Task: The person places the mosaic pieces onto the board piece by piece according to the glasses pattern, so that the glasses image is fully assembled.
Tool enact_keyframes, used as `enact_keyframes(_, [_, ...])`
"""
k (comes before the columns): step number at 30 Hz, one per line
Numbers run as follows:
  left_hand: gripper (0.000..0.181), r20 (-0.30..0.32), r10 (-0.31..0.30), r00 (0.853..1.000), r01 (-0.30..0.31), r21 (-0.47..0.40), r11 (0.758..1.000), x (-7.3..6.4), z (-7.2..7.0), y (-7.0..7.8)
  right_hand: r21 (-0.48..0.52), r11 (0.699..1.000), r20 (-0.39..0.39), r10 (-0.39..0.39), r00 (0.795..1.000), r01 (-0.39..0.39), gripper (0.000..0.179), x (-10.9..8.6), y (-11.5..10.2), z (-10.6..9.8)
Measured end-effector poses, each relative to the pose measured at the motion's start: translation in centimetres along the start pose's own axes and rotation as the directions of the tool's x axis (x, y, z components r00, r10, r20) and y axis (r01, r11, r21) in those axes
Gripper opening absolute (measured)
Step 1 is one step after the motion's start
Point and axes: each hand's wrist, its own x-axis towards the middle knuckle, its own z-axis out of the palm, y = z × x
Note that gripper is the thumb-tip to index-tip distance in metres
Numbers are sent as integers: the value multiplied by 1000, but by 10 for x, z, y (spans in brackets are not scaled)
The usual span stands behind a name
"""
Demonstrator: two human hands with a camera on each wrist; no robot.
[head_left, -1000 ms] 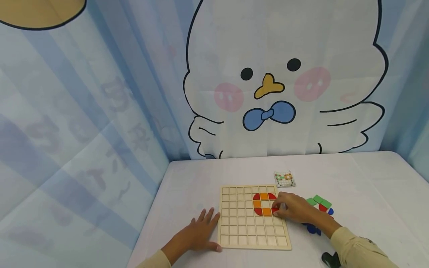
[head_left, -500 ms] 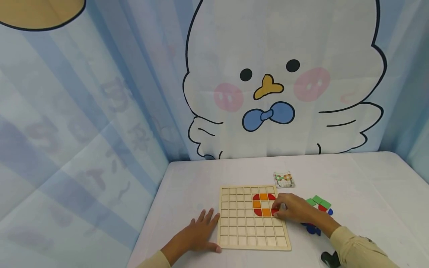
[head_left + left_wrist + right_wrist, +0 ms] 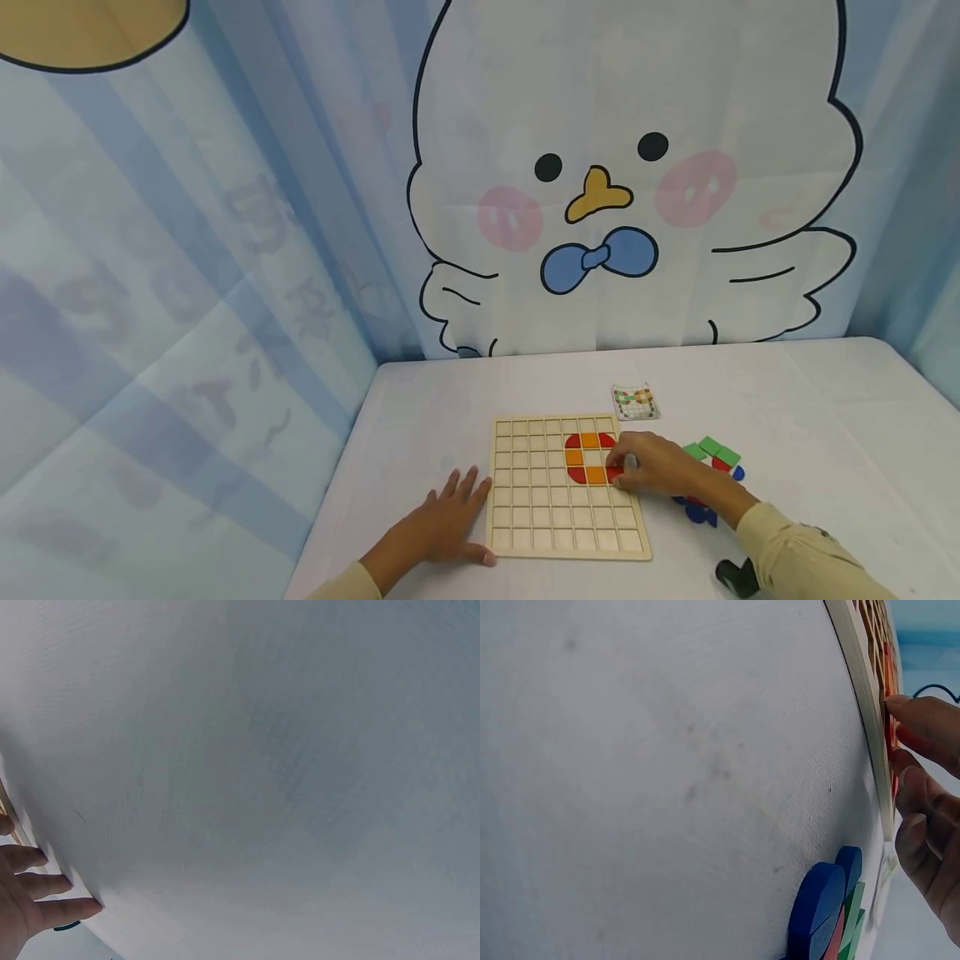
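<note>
A wooden grid board (image 3: 551, 493) lies on the white table, with red curved-edge pieces (image 3: 577, 475) and orange square pieces (image 3: 573, 457) set in its upper right cells. My right hand (image 3: 654, 462) is at the board's right side, its thumb and fingertips pinching a red piece (image 3: 613, 472) at a cell of the cluster. Seen from the right wrist, the thumb (image 3: 922, 716) is right at the board's frame. My left hand (image 3: 447, 518) rests with fingers spread on the table, fingertips and thumb at the board's left edge. In the left wrist view only its fingers (image 3: 45, 885) show.
To the right lies a group of loose pieces, with green squares (image 3: 708, 447), red ones and blue pieces (image 3: 696, 512), partly hidden by the right forearm. A small printed pattern card (image 3: 635, 402) sits behind the board. A dark object (image 3: 737, 578) lies beside the right sleeve.
Hardly anything differs: the right hand stays at the same red piece with only a tiny shift of its fingers. The left hand has not moved.
</note>
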Motion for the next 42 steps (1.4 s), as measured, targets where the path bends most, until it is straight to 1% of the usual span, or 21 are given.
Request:
enact_keyframes(5, [113, 1, -3, 1000, 3, 7, 1000, 0, 0, 0, 8, 1000, -9, 1, 1000, -1, 23, 0, -1, 0])
enact_keyframes(8, [113, -1, 1, 1000, -1, 9, 1000, 0, 1, 0, 18, 1000, -19, -22, 1000, 23, 26, -1, 0, -1])
enact_keyframes(12, [112, 5, 2, 1000, -2, 1, 1000, -1, 0, 0, 97, 993, -26, -59, 998, 61, 30, -4, 4, -2])
enact_keyframes(15, [112, 13, 4, 1000, -4, -6, 1000, -2, 0, 0, 171, 983, -22, -62, 998, 65, 32, -8, 10, -3])
enact_keyframes(19, [112, 13, 11, 1000, -11, 0, 1000, -3, 0, 0, 234, 972, -30, -11, 999, 18, 32, -16, 18, -8])
enact_keyframes(22, [112, 12, 13, 1000, -13, 6, 1000, -2, -1, 0, 258, 965, -42, 63, 997, -50, 31, -23, 24, -16])
enact_keyframes(25, [113, 15, 8, 1000, -8, 5, 1000, -1, -2, 0, 246, 963, -55, 132, 990, -115, 30, -32, 30, -23])
enact_keyframes(28, [113, 18, 3, 1000, -3, 6, 1000, -1, -2, 0, 227, 964, -49, 153, 987, -138, 29, -43, 38, -30])
enact_keyframes(35, [113, 13, -2, 1000, 2, 5, 1000, -1, -3, 1, 221, 968, 0, 118, 993, -115, 28, -74, 60, -42])
enact_keyframes(38, [113, 11, -2, 1000, 2, 3, 1000, -1, -3, 1, 197, 975, 6, 99, 995, -99, 29, -85, 68, -43])
enact_keyframes(42, [113, 9, -3, 1000, 3, 3, 1000, 0, -1, 0, 149, 983, 27, 101, 995, -104, 30, -97, 73, -44])
